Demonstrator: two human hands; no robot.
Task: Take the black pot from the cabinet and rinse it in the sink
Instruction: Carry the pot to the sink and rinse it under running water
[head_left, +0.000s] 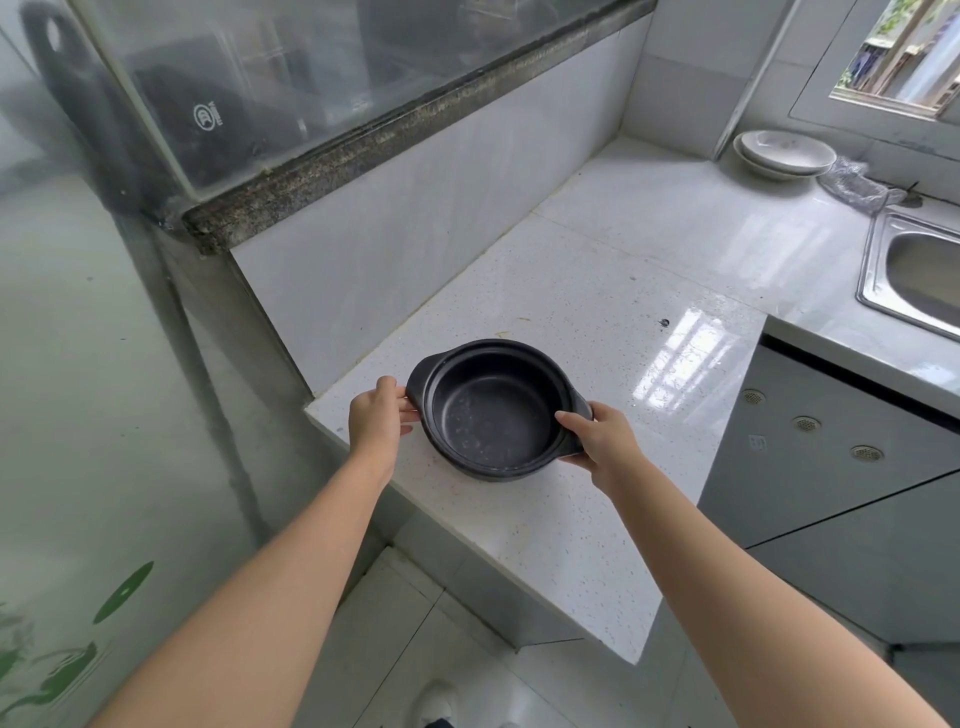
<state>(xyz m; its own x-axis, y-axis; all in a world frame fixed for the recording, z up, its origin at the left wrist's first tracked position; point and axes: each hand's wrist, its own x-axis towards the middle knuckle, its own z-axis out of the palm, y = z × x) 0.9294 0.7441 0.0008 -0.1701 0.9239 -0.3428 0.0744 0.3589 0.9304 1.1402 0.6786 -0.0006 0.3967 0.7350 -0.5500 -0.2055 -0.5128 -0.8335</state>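
Table (597, 270), white and speckled with a glossy sheen, fills the middle of the view and bends round the corner to the steel sink (914, 270) set into it at the right edge. Below the sink stand grey cabinet doors (831, 467) with small round vents. A stack of white plates (784, 153) sits at the far corner of the table, well apart from the pot. The black pot (493, 415) rests upright near the table's front left corner; it is round, matte black inside and out, with a short lug handle on each side and pale specks on its inner bottom. The left hand (376, 421) curls its fingers round the left lug. The right hand (602, 441) grips the right lug, thumb lying over the rim.
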